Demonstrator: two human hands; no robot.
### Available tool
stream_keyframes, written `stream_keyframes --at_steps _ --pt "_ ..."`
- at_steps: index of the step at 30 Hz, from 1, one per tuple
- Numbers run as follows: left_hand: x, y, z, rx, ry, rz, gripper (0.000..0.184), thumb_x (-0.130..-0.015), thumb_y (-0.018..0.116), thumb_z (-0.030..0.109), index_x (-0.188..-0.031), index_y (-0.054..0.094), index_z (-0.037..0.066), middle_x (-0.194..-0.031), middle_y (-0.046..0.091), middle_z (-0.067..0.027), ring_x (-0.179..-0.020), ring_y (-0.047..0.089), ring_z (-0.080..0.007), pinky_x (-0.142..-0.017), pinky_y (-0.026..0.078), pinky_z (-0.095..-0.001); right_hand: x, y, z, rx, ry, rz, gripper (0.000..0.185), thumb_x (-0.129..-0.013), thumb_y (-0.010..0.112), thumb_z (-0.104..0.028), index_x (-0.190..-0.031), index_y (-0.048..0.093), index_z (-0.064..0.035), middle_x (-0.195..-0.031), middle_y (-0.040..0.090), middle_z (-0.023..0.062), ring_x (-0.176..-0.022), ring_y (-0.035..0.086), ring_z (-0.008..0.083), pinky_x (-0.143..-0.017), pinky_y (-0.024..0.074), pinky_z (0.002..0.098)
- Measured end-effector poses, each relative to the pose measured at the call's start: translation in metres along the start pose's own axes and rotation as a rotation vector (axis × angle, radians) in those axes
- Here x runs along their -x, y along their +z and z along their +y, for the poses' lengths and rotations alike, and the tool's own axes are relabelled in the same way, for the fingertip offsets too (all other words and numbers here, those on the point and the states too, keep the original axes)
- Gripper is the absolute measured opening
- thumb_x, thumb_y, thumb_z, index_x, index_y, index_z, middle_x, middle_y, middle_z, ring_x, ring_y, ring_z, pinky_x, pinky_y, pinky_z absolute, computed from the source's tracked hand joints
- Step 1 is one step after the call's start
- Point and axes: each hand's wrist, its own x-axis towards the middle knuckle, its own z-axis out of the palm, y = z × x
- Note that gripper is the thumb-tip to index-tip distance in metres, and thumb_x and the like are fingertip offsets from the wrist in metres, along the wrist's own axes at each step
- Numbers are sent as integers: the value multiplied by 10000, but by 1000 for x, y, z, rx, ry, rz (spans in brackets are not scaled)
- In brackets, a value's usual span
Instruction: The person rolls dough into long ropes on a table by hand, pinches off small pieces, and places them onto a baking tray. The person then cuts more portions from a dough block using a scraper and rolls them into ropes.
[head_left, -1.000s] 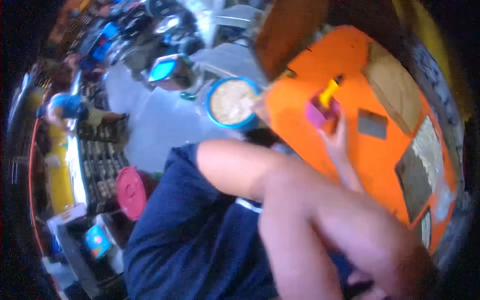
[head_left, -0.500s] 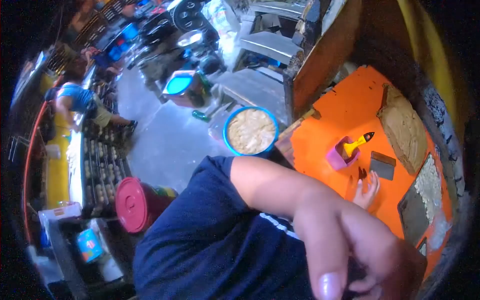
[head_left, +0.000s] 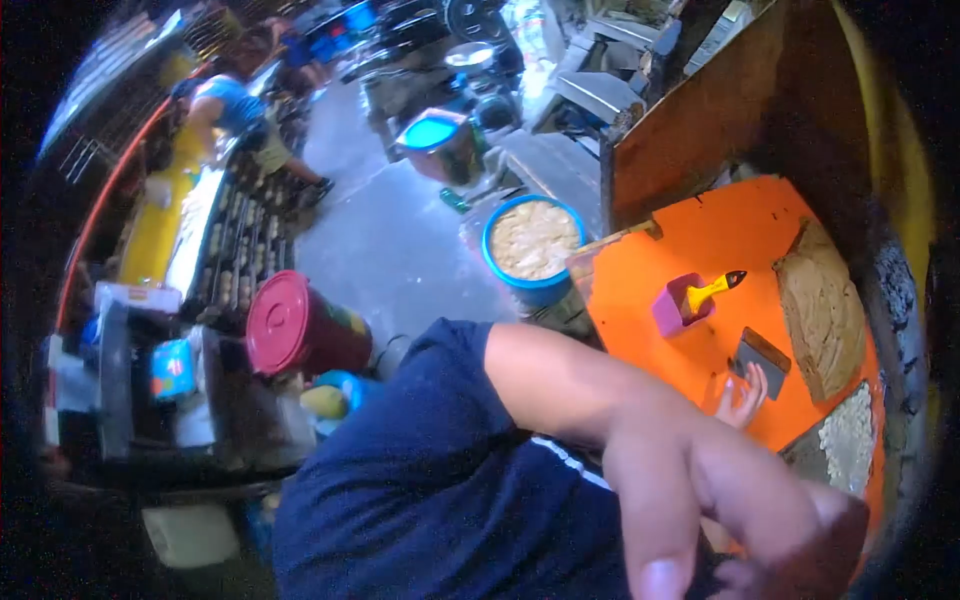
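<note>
My left hand (head_left: 735,480) looms close to the camera at the lower right, below the navy sleeve (head_left: 430,430). Its thumb points down and its fingers curl inward; whatever they close round is hidden. Farther off, my right hand (head_left: 740,403) shows past the left forearm, fingers spread over the orange tabletop (head_left: 625,285). Closest to those fingers lies a flat grey scraper (head_left: 760,362). A yellow-handled brush (head_left: 712,291) leans in a pink square cup (head_left: 668,318). Beyond sits a tan slab of dough (head_left: 825,310), with pale crumbly bits (head_left: 847,438) nearby.
A blue-rimmed tub of dough (head_left: 535,238) stands beside the table. On the left are a lidded red bucket (head_left: 285,320) and racks of round pieces (head_left: 240,240). Another person (head_left: 235,110) works at the far-left counter. A wooden panel (head_left: 730,100) rises behind the table.
The view has tilted, so the room's things have shifted, mostly rightward at the top. My right hand now appears closer to the scraper, which looks turned. The left hand keeps its curled shape.
</note>
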Motion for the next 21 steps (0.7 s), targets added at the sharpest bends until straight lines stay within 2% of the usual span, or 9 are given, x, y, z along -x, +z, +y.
stream_keyframes --at_steps 11,17,21 --pt "-3 22 9 16 -58 -69 329 -767 580 305 -941 587 26 -932 487 -104 -763 450 -202 -684 365 -270 -4 3 -1 53 -205 -3 450 -803 536 -28 -1234 408 -30 -1293 347 110 -1125 434 257 -931 374 341" --pt "12 20 48 79 -53 -164 327 -779 577 303 -954 583 26 -932 482 -101 -762 445 -198 -685 362 -265 5 22 -22 37 -198 102 440 -806 540 -38 -1229 420 -35 -1284 361 119 -1107 444 256 -912 384 334" --pt "22 5 75 109 -58 -227 326 -786 576 301 -962 580 26 -933 478 -99 -762 442 -196 -686 360 -263 16 36 -35 136 -183 135 424 -809 544 -50 -1217 429 -27 -1260 389 129 -1082 456 257 -889 399 331"
